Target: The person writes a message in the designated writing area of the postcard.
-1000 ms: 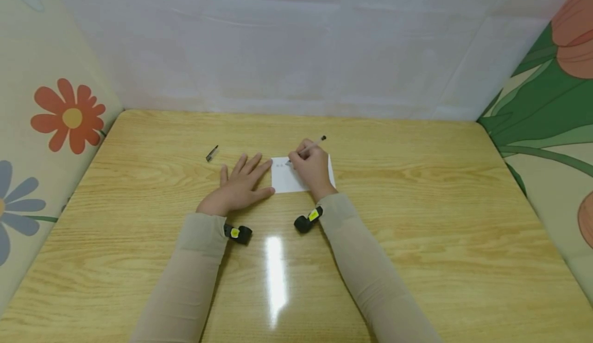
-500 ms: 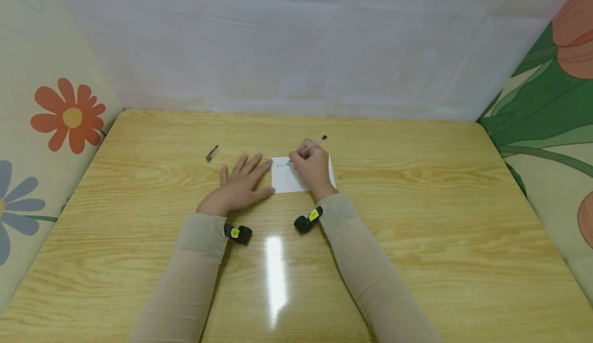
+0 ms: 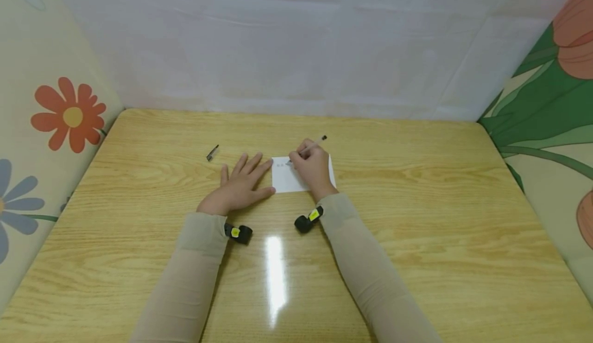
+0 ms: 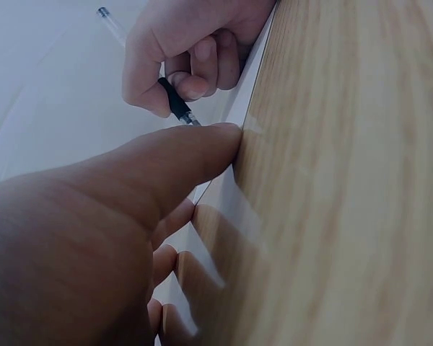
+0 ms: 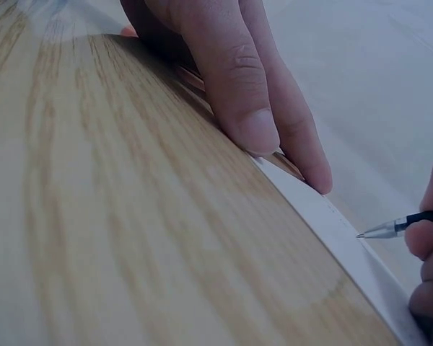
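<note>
Card [image 3: 289, 178] | step: writing | right hand [image 3: 314, 170] grasps pen [image 3: 309, 147] | left hand [image 3: 238, 188] flat, steadies card edge | next: keep tip on line

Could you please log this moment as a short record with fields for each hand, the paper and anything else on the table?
left hand: flat on the table, fingers straight, fingertips at the paper's left edge
right hand: grips pen, tip on the paper
paper: small white sheet, faint marks near the top
other: pen cap lying left of the hands, apart from them
</note>
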{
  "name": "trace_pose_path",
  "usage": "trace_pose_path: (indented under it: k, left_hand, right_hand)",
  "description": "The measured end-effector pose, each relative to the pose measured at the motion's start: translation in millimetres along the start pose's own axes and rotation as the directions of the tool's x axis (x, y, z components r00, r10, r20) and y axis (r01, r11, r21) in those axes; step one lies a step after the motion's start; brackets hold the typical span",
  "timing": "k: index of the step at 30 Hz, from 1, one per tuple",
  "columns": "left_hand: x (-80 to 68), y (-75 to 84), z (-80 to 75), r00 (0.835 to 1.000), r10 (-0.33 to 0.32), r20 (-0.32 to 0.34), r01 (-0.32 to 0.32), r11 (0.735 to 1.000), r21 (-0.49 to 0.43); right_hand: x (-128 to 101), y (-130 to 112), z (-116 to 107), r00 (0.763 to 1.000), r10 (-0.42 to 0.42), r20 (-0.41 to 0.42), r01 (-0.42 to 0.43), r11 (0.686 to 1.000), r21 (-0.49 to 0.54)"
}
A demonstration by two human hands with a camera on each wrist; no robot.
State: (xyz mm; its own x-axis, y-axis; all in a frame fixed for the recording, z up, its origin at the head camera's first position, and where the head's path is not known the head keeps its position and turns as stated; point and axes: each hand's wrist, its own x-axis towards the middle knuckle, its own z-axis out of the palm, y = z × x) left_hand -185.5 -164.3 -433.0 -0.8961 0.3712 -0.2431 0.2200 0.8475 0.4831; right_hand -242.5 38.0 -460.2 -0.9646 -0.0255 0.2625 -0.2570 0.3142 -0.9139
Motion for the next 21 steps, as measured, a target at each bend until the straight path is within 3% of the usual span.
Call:
trace_pose_path:
  k: [21]
  left_hand:
    - [4.9, -4.3, 2.7, 1.0, 0.0, 0.002, 0.0, 1.0, 0.011]
  right_hand:
    - [0.3, 0.8, 0.4, 1.0, -0.008, -0.013, 0.008, 1.0, 0.013]
